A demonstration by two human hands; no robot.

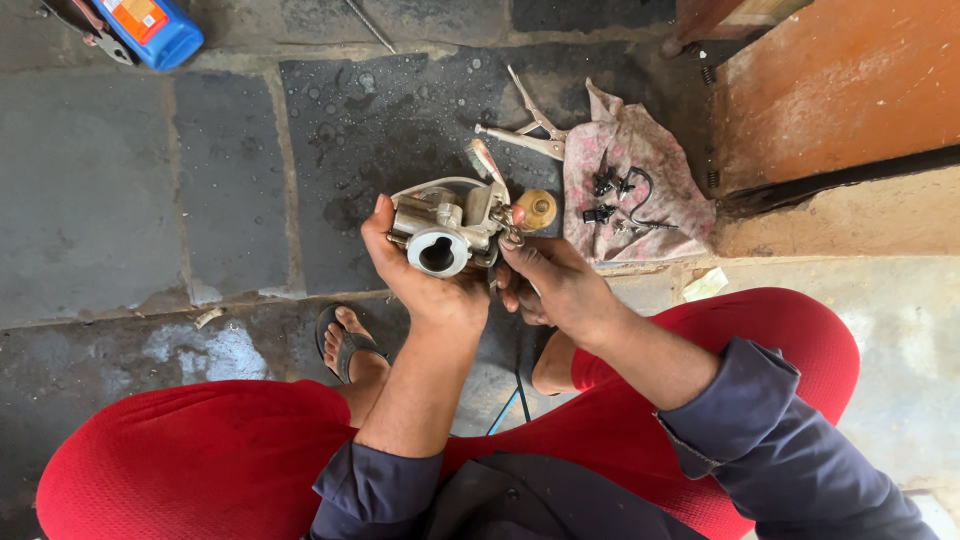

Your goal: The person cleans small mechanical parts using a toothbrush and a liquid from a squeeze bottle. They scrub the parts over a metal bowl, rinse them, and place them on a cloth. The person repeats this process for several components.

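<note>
Metal carburetor (pixel 450 225) cradled in left hand (pixel 425 280), right hand (pixel 555 285) pinching its side.

Dark navy sleeves (pixel 770 440) pushed up, red textured trousers (pixel 190 460), perhaps a dark sandal (pixel 345 345), bare forearms

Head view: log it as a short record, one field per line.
Left hand: grips a metal carburetor from below
Right hand: fingertips at the carburetor's right side, below its brass-coloured knob
Cloth: pinkish rag on the stone floor, with small dark parts on it
Pliers: beside the rag
Blue bottle: top left
</note>
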